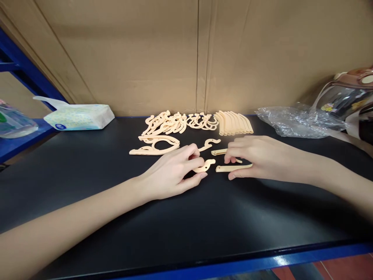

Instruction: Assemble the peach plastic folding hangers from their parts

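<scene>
My left hand (pixel 177 171) is closed at the middle of the table, its curled fingers on the left end of a beige hanger hook (pixel 206 166) with a small hole. Behind those fingers lies a second curved hook (pixel 210 144). My right hand (pixel 250 157) reaches over two straight beige hanger arms, fingers and thumb apart. The nearer hanger arm (pixel 230 168) runs between its thumb and fingertips; the farther hanger arm (pixel 218 152) is partly under the fingers. A small tip of another beige piece shows below that palm.
An assembled folding hanger (pixel 164 143) lies left of centre. Behind are piled hook pieces (pixel 166 123) and a row of hanger arms (pixel 234 123). A tissue pack (pixel 83 116) stands back left; a crumpled plastic bag (pixel 300 122) and a clear bottle (pixel 340 99) are at right. Cardboard (pixel 131 58) backs the table.
</scene>
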